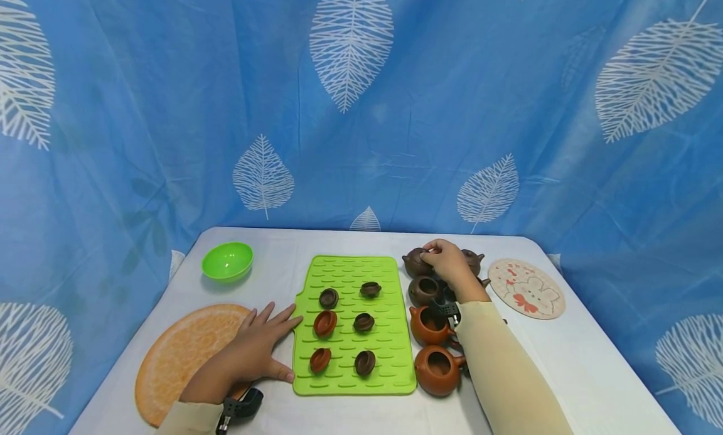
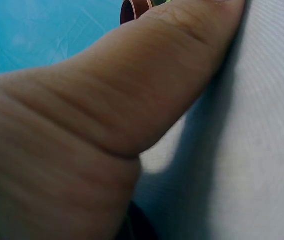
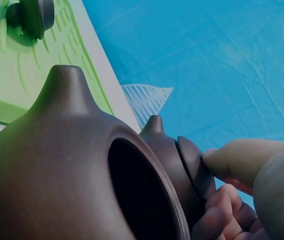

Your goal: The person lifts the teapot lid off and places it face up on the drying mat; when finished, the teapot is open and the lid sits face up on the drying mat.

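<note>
At the back of the table my right hand (image 1: 449, 264) holds a dark brown teapot lid (image 3: 195, 162) between thumb and curled fingers. The lid sits at the mouth of a small dark brown teapot (image 1: 417, 263), with a thin dark gap along its rim. Nearer the right wrist camera is an uncovered dark brown teapot (image 3: 57, 165). My left hand (image 1: 257, 342) lies with fingers spread, its fingertips at the left edge of a green ridged mat (image 1: 344, 385). Several loose lids rest on the mat, among them a reddish-brown lid (image 1: 324, 323) and a dark lid (image 1: 364, 363).
Two uncovered reddish-brown teapots, a rear one (image 1: 429, 326) and a front one (image 1: 439, 370), stand beside the mat. Another dark teapot (image 1: 472, 259) is partly behind my right hand. A green bowl (image 1: 228, 262), an orange round mat (image 1: 175, 353) and a rabbit-print mat (image 1: 528, 289) lie around.
</note>
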Demonstrator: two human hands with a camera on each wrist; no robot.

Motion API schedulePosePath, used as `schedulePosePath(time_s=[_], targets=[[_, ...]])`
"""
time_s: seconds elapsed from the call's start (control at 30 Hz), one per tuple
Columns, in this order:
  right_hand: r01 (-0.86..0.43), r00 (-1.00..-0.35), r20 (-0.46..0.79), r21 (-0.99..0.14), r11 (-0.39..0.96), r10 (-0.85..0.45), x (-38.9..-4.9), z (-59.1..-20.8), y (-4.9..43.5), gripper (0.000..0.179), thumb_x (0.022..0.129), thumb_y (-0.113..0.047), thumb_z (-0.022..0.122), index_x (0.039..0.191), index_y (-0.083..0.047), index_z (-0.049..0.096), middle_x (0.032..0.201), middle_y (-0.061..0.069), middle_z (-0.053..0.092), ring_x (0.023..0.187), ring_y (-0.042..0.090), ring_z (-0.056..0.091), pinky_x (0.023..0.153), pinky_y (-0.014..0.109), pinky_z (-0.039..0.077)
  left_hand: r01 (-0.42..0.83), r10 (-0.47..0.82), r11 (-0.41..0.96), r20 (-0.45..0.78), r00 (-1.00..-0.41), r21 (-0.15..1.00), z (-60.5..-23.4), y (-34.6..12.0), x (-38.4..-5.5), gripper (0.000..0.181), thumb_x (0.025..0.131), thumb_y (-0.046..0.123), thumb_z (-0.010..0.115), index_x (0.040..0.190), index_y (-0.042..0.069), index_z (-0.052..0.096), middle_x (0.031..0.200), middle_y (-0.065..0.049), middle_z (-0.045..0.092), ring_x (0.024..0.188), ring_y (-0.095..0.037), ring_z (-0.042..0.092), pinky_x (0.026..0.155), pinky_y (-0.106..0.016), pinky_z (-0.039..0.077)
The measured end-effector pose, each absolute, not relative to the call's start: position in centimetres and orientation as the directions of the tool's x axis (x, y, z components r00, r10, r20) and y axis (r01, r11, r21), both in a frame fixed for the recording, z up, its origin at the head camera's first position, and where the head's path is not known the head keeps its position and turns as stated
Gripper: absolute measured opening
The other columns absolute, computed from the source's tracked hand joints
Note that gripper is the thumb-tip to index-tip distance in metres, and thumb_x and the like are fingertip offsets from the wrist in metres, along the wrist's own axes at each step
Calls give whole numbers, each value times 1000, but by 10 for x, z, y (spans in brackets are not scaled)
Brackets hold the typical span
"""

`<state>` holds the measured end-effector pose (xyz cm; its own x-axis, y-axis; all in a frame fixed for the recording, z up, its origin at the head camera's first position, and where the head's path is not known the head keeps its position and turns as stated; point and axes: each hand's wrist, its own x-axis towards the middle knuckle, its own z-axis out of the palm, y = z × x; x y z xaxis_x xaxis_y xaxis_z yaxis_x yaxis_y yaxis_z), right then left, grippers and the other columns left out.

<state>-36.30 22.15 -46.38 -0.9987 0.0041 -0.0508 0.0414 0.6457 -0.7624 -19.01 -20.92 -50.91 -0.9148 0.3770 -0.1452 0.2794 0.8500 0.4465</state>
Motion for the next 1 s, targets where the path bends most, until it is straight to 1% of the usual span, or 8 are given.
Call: schedulePosePath(time_s=[0.2,0.4,0.47,0.57,0.77,0.83,0.9,1.0], targets=[[41,-999,-38,-781,623,18,-364,-464,222,25,103,-28,65,121,-10,68,112,14,65,97,29,60,77,38,51,278,375,850,-145,-915,448,-508,-209,-189,125,54,77,84,161,24,45,174,-4,27,161,-48,7,124,-71,-2],[61,-998,-62,-835,547,17,-363,-463,223,25,106,-28,63,124,-10,65,99,10,66,85,24,63,74,36,54,281,378,850,-143,-915,446,-509,-210,-190,124,55,76,84,161,24,45,174,-4,27,160,-49,7,123,-71,-1],[67,-997,-72,-851,522,10,-362,-462,223,25,107,-27,61,125,-10,64,98,9,67,81,22,63,73,35,55,286,382,847,-139,-914,448,-509,-210,-190,124,55,76,83,161,24,45,174,-4,26,160,-49,7,123,-72,-1],[73,-996,-87,-865,497,-5,-363,-461,224,26,109,-25,56,130,-9,60,103,11,68,78,20,63,73,34,55,293,387,843,-131,-913,451,-509,-211,-191,124,56,77,83,161,23,45,174,-5,27,160,-49,7,123,-72,-1],[103,-992,-126,-883,458,-20,-365,-461,225,35,113,-21,43,142,-3,51,126,16,68,83,18,63,74,31,54,301,393,838,-120,-912,455,-509,-211,-191,124,56,77,83,161,23,45,174,-6,27,160,-50,8,122,-73,0],[109,-991,-132,-894,434,-23,-366,-461,225,36,113,-20,41,144,-2,49,124,16,69,82,16,62,73,30,54,300,391,839,-120,-912,454,-508,-211,-191,124,56,77,83,161,22,45,174,-6,27,160,-50,9,122,-73,1],[112,-991,-134,-913,393,-27,-365,-459,225,37,113,-18,41,144,0,49,116,16,70,78,14,60,70,27,53,297,390,838,-123,-913,457,-506,-210,-190,124,57,76,83,161,22,45,174,-6,27,160,-50,8,122,-73,0],[128,-989,-142,-958,255,-36,-364,-457,226,40,112,-16,41,148,2,44,109,12,65,76,10,57,66,23,53,292,389,837,-128,-912,463,-505,-210,-190,124,57,75,84,161,22,45,174,-6,27,160,-50,8,122,-73,0]])
